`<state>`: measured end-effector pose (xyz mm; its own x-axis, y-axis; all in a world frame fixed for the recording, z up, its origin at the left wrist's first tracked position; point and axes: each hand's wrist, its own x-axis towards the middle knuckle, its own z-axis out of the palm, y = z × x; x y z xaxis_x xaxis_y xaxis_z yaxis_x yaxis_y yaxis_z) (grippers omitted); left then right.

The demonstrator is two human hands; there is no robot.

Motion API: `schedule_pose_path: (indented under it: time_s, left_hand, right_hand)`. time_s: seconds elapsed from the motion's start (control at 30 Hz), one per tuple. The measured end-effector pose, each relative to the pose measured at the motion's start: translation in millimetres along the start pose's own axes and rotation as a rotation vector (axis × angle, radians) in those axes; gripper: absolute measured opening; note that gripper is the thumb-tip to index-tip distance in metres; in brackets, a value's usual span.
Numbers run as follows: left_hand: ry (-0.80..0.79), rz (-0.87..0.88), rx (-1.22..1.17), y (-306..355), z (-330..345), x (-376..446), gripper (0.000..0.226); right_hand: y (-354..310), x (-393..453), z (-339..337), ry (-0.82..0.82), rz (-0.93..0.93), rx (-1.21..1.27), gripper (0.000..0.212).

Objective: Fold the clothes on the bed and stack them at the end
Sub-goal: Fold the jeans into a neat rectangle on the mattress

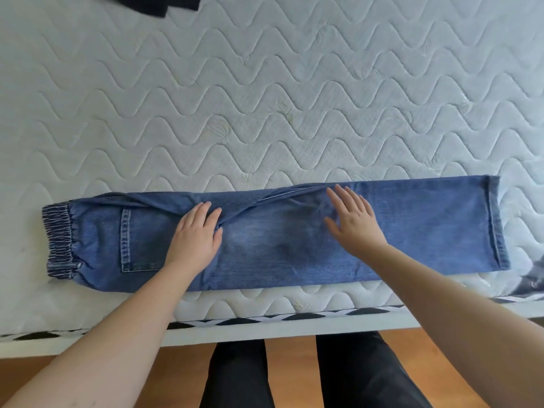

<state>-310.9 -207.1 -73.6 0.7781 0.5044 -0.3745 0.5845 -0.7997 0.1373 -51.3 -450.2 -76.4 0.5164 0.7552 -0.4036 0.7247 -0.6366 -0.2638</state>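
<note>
A pair of blue denim jeans with an elastic waistband (pixel 265 240), folded leg over leg, lies lengthwise along the near edge of the white quilted mattress (pixel 265 98), waistband left, hems right. The left hand (pixel 194 234) presses flat near the seat; the right hand (pixel 353 219) lies flat, fingers spread, mid-leg; neither grip holds cloth. A diagonal ridge between them could get creased in. A dark garment (pixel 153 4), possibly clothing, sits far left.
</note>
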Motion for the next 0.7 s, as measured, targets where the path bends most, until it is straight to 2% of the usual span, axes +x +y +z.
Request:
schedule_pose_path:
  time_s: [0.2, 0.4, 0.57, 0.7]
  left_hand:
    - [0.030, 0.087, -0.031, 75.4, -15.0, 44.3, 0.043]
    - [-0.024, 0.275, -0.048, 185.2, -3.6, 70.2, 0.049]
    - [-0.156, 0.489, 0.069, 266.5, 19.7, 80.1, 0.064]
    - [-0.254, 0.523, 0.264, 310.7, 35.5, 93.1, 0.084]
  right_hand:
    - [82.7, -42.3, -5.9, 0.033, 0.279, 0.133, 0.061]
    - [168.2, -72.9, -16.3, 0.095, 0.562, 0.237, 0.065]
    - [222.3, -85.5, -27.6, 0.145, 0.757, 0.338, 0.074]
    - [256.1, -91.5, -32.6, 0.159, 0.840, 0.432, 0.079]
